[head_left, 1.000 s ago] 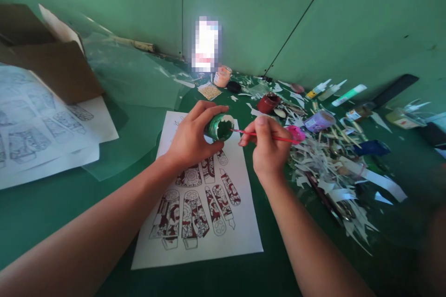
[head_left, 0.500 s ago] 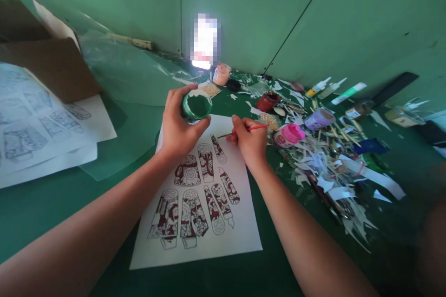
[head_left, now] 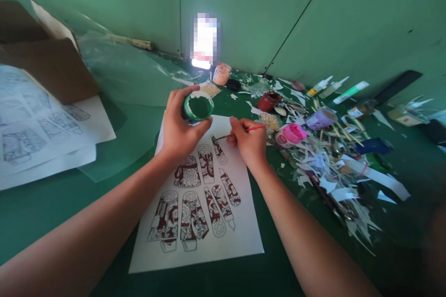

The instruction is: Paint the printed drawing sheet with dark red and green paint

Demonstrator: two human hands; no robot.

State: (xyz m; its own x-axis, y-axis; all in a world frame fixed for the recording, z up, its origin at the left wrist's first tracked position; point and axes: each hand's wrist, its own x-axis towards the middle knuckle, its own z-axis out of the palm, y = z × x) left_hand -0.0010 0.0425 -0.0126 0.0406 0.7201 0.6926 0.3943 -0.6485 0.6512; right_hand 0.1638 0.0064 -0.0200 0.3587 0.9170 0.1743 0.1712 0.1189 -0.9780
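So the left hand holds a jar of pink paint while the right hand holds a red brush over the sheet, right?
Not quite: in the head view, the jar in the left hand contains green paint, not pink. The right hand does hold a red brush over the sheet.

The scene is viewed from one head-worn camera, tilted forward and down over the smooth dark green tabletop [head_left: 45, 209]; the white rectangular paper sheet [head_left: 203, 186] is seen from near above, and the flat green panelled wall [head_left: 251, 18] is faced.

A red brush [head_left: 258, 126] slants over a partly coloured sheet [head_left: 244, 232] near a tilted, open green jar [head_left: 198, 106].
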